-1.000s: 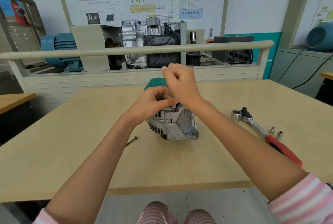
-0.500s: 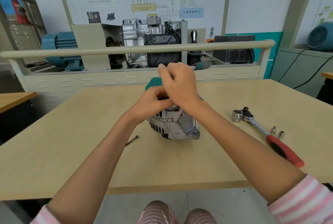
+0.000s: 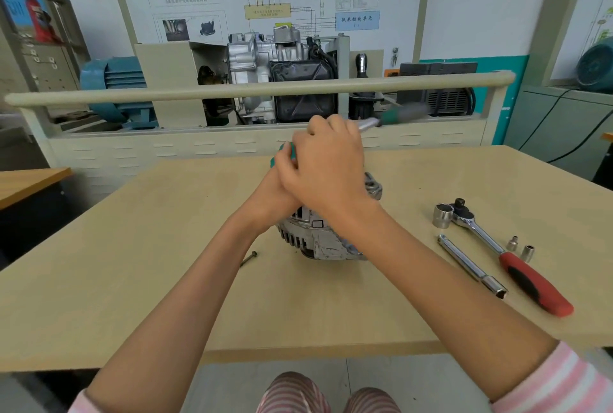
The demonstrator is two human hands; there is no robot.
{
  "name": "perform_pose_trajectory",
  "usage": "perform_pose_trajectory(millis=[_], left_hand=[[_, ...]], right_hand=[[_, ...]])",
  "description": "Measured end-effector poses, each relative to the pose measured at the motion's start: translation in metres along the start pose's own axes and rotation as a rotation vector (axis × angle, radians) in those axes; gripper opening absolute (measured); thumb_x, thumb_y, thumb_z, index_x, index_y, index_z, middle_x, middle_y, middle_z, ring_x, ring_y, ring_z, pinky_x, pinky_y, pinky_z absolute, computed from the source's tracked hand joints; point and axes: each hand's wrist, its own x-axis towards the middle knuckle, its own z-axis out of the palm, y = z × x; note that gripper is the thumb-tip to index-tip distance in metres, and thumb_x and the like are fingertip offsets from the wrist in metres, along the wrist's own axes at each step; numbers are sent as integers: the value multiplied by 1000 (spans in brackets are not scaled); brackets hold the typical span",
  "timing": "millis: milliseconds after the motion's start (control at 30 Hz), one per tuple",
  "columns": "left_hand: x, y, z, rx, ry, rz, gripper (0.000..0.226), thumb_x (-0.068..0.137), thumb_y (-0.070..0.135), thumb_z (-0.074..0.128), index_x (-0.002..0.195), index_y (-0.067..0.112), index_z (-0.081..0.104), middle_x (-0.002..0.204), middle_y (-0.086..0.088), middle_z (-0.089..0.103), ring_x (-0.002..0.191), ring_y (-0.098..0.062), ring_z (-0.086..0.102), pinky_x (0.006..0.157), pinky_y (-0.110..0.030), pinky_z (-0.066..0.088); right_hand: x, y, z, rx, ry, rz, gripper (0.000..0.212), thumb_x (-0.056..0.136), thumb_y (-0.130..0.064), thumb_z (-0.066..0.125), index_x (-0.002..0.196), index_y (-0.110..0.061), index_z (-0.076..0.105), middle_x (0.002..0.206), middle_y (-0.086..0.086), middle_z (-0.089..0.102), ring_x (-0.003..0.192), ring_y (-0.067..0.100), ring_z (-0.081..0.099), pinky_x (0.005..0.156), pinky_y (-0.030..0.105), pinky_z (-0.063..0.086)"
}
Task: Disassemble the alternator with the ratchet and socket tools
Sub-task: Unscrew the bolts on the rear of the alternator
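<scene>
The silver alternator (image 3: 318, 241) stands on the wooden table (image 3: 166, 263), with a teal part (image 3: 282, 153) at its far top. My right hand (image 3: 326, 170) sits over its top and grips a small ratchet whose green handle (image 3: 403, 115) sticks out blurred to the right. My left hand (image 3: 277, 197) lies under the right hand on the alternator's top; its fingers are hidden. A red-handled ratchet (image 3: 507, 261) with a large socket (image 3: 442, 215) lies to the right.
An extension bar (image 3: 471, 265) lies beside the red ratchet, and two small sockets (image 3: 520, 248) stand next to its handle. A loose long bolt (image 3: 248, 258) lies left of the alternator. A beige rail (image 3: 258, 89) and an engine display stand behind the table.
The green-handled ratchet has come into sight and swung out to the right of my right hand. The right hand has turned slightly over the alternator. The camera has tilted down, showing the extension bar.
</scene>
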Motion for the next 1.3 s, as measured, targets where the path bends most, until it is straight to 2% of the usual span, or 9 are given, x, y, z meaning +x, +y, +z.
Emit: perform_pose_trajectory(millis=[133, 400, 567, 733, 833, 900, 1033, 1100, 1300], left_hand=[[0, 1, 0, 9, -4, -4, 39, 85, -5, 54, 93, 33, 52, 91, 10, 61, 78, 10, 56, 69, -16, 51], [2, -3, -3, 21, -59, -103, 9, 87, 9, 62, 92, 4, 66, 90, -18, 69, 87, -30, 64, 81, -45, 50], [3, -6, -4, -4, -72, -102, 9, 86, 12, 64, 90, 5, 66, 83, -6, 68, 78, -15, 61, 76, -30, 49], [2, -6, -1, -4, -44, -39, 21, 84, -3, 62, 83, 18, 65, 75, 6, 68, 76, -9, 62, 71, -29, 51], [0, -2, 1, 6, 18, 37, 43, 83, -7, 56, 93, 34, 54, 89, 9, 64, 81, 7, 59, 70, -20, 52], [0, 1, 3, 12, 32, 47, 48, 84, -6, 56, 94, 40, 49, 94, 12, 60, 83, 11, 58, 71, -13, 51], [0, -2, 3, 73, 18, -35, 20, 82, -2, 59, 86, 18, 61, 81, -8, 66, 75, -8, 58, 68, -32, 49], [0, -3, 2, 37, -16, -47, 13, 82, 1, 63, 81, 14, 64, 72, 2, 68, 71, -7, 59, 66, -25, 47], [1, -3, -1, 15, -62, -29, 13, 86, 13, 65, 78, 23, 67, 69, 13, 67, 68, 3, 58, 66, -11, 44]], right_hand=[[-1, -5, -5, -204, -33, 99, 32, 81, -34, 46, 77, -9, 67, 82, 7, 57, 81, 25, 48, 75, 35, 30], [16, 16, -12, 1021, -159, 175, 42, 84, -15, 41, 42, -12, 38, 46, 9, 36, 54, 21, 38, 63, 37, 37], [19, 16, -7, 1331, -188, 264, 48, 87, -9, 38, 41, -18, 39, 45, 4, 36, 48, 17, 37, 57, 24, 36], [9, 9, -4, 830, 15, 172, 41, 82, -14, 44, 42, -12, 34, 46, 0, 34, 56, 18, 35, 59, 34, 30], [-1, -2, 0, 142, 68, 121, 33, 80, -26, 43, 59, -11, 63, 63, 1, 52, 72, 20, 44, 75, 34, 32], [-4, -6, 0, -5, 67, 140, 38, 80, -30, 39, 71, -8, 69, 73, 5, 57, 78, 22, 45, 78, 35, 32], [4, -1, -6, 389, 64, 179, 34, 80, -23, 43, 47, -17, 42, 54, -5, 38, 65, 16, 36, 72, 33, 30], [9, 5, -7, 695, 34, 187, 42, 80, -18, 44, 42, -20, 25, 44, -7, 28, 53, 14, 31, 63, 30, 28], [18, 20, -13, 1388, -148, 336, 37, 79, -17, 39, 42, -16, 37, 47, 7, 35, 47, 14, 37, 57, 19, 37]])
